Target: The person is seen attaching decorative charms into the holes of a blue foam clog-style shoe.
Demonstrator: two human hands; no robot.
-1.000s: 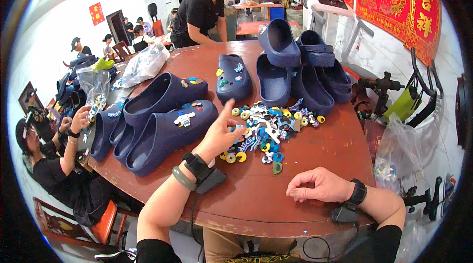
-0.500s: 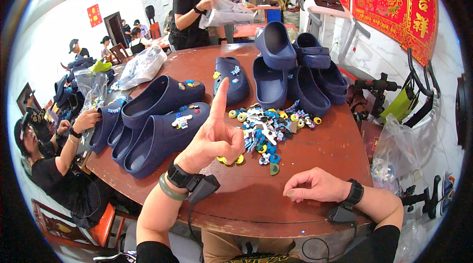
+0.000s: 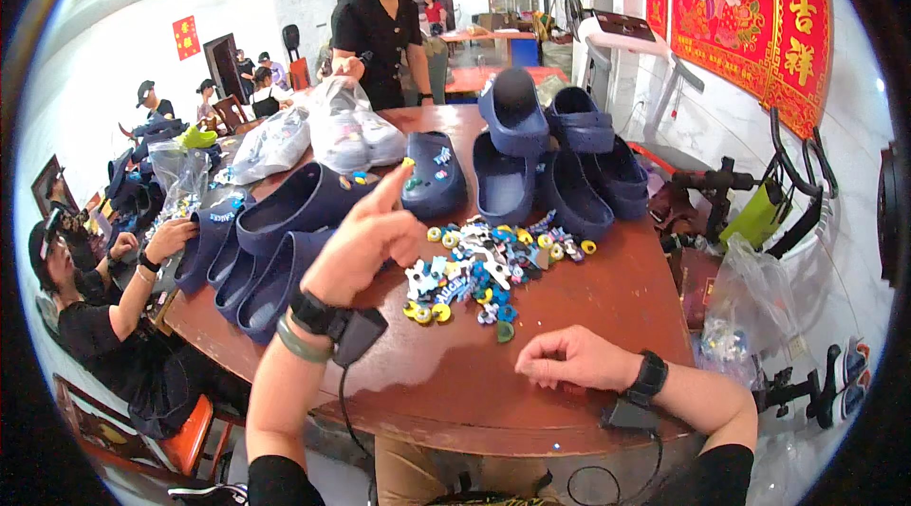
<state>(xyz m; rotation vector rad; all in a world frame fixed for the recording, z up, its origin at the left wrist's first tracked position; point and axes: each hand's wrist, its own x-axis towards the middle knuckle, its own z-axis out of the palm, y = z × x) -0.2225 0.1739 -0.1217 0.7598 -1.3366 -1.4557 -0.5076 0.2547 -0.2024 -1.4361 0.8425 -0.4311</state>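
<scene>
My left hand [image 3: 361, 250] is raised over the table with its index finger stretched out and the other fingers curled, holding nothing. Its fingertip overlaps the left edge of a navy clog [image 3: 441, 185] with small charms on its toe; I cannot tell whether they touch. Loosely closed, my right hand [image 3: 584, 361] rests near the front edge, with nothing visible in it. Between my hands and the clogs lies a pile of colourful shoe charms [image 3: 489, 264]. More navy clogs [image 3: 289, 212] stand at the left, partly behind my left hand, and several stacked clogs [image 3: 512, 179] at the back right.
Across the brown table [image 3: 598, 293] a co-worker [image 3: 375, 41] holds a filled plastic bag [image 3: 351, 131]. Another bag [image 3: 270, 147] lies beside it. At the left, a seated person's hand [image 3: 171, 240] touches a clog. Exercise equipment [image 3: 731, 179] and a hanging clear bag [image 3: 745, 307] flank the right side.
The co-worker across has lowered a plastic bag onto the table behind the clogs. My left hand has shifted left and tilted, its index finger still out. My right hand stays near the front edge.
</scene>
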